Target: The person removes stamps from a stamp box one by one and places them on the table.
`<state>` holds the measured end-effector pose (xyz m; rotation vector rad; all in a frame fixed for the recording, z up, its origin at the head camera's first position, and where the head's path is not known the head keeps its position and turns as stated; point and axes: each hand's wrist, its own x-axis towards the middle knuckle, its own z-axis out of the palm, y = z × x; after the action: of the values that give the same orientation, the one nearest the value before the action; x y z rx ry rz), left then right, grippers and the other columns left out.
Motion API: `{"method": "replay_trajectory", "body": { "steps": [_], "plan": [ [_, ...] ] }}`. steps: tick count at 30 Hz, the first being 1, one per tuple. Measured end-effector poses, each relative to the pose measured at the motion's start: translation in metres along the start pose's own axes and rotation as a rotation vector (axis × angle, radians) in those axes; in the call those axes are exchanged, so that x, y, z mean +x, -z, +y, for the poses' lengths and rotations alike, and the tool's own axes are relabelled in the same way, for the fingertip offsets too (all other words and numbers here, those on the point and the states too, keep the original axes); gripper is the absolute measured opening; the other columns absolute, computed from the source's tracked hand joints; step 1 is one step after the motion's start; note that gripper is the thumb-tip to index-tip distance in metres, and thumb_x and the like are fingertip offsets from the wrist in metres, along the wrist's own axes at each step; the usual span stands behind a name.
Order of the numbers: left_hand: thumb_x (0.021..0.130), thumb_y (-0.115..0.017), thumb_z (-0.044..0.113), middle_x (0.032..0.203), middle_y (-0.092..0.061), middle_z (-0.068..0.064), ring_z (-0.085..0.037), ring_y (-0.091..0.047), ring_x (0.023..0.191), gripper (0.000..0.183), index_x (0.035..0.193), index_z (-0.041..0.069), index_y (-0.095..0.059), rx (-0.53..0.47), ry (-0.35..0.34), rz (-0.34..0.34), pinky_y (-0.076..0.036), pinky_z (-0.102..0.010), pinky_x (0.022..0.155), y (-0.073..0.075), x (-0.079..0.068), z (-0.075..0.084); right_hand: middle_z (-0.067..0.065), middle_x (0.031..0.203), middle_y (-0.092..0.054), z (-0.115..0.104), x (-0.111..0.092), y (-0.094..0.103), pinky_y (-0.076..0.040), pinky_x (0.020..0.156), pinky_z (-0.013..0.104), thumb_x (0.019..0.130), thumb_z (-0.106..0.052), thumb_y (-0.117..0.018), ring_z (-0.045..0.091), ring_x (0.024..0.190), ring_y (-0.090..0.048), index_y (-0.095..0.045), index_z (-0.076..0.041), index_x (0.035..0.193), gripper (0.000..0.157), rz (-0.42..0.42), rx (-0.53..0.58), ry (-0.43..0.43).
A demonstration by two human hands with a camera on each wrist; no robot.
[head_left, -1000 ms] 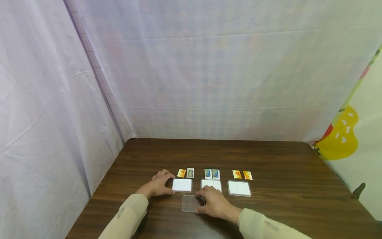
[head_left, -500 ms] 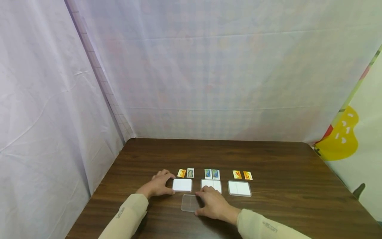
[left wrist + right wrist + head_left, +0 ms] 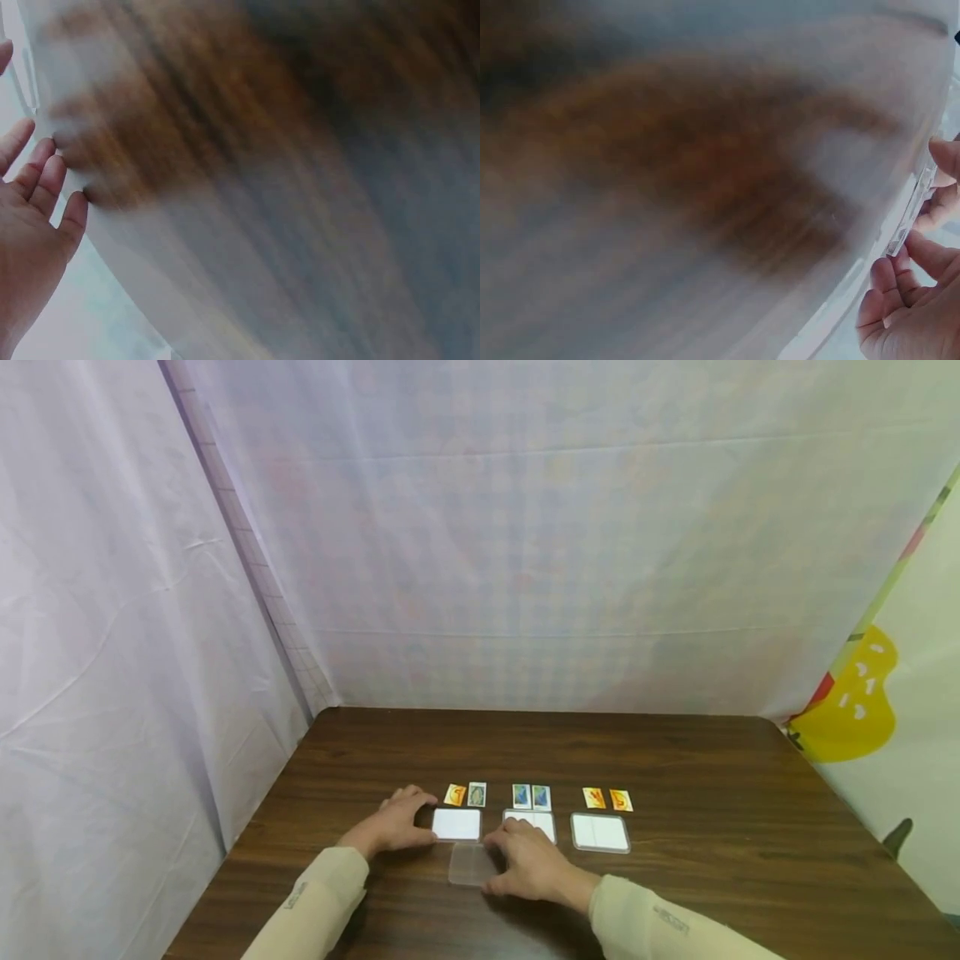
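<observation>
In the head view, my right hand [image 3: 531, 864] pinches a clear plastic lid [image 3: 465, 865] by its right edge. The lid's edge [image 3: 911, 217] shows between thumb and fingers in the right wrist view. The lid lies in front of a clear case with a white insert [image 3: 456, 825]. Beside that case's left edge is my left hand [image 3: 397, 822], thumb and forefinger spread near its two left corners; whether they touch it is hard to tell. The left wrist view shows the left hand [image 3: 34, 217] with loosely extended fingers.
Two more white-insert cases, a middle one [image 3: 546, 825] partly behind my right hand and a right one [image 3: 600, 833], stand in the row. Behind the cases lie pairs of small stamps: left [image 3: 477, 794], middle [image 3: 541, 797] and right [image 3: 620, 800]. Curtains surround the brown table [image 3: 675, 752].
The clear lid has shifted slightly left and away from me, toward the left case, with my right hand. My left hand keeps its place beside that case.
</observation>
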<state>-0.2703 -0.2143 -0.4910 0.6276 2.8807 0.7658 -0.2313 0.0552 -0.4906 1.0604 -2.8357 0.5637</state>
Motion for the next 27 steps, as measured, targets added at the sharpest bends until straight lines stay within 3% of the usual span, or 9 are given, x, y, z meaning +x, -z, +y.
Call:
{"method": "replay_trajectory", "body": {
  "steps": [8, 14, 27],
  "plan": [
    [0.085, -0.073, 0.023, 0.121, -0.056, -0.012, -0.034, -0.049, 0.118, 0.051, 0.128, 0.001, -0.059, -0.039, -0.035, 0.035, -0.038, -0.055, 0.101, 0.007, 0.000, 0.004, 0.001, 0.100, -0.059, 0.006, 0.018, 0.005, -0.047, 0.080, 0.039, 0.068, -0.039, -0.084, 0.019, 0.091, -0.056, -0.070, -0.006, 0.112, 0.057, 0.038, -0.004, 0.019],
    [0.088, -0.073, 0.029, 0.123, -0.057, -0.013, -0.033, -0.051, 0.119, 0.053, 0.130, 0.000, -0.058, -0.077, -0.049, 0.029, -0.041, -0.052, 0.101, 0.011, 0.001, 0.008, 0.006, 0.105, -0.061, 0.008, 0.031, 0.009, -0.047, 0.084, 0.043, 0.071, -0.039, -0.083, 0.023, 0.095, -0.057, -0.069, -0.004, 0.116, 0.059, 0.039, -0.015, 0.011],
    [0.078, -0.082, 0.034, 0.122, -0.058, -0.013, -0.030, -0.052, 0.115, 0.069, 0.132, -0.001, -0.057, -0.085, -0.072, -0.001, -0.041, -0.050, 0.099, 0.012, 0.005, 0.016, 0.010, 0.113, -0.061, 0.015, 0.058, 0.009, -0.045, 0.087, 0.045, 0.074, -0.040, -0.081, 0.027, 0.101, -0.056, -0.067, -0.006, 0.123, 0.062, 0.015, -0.005, 0.003]
  ]
}}
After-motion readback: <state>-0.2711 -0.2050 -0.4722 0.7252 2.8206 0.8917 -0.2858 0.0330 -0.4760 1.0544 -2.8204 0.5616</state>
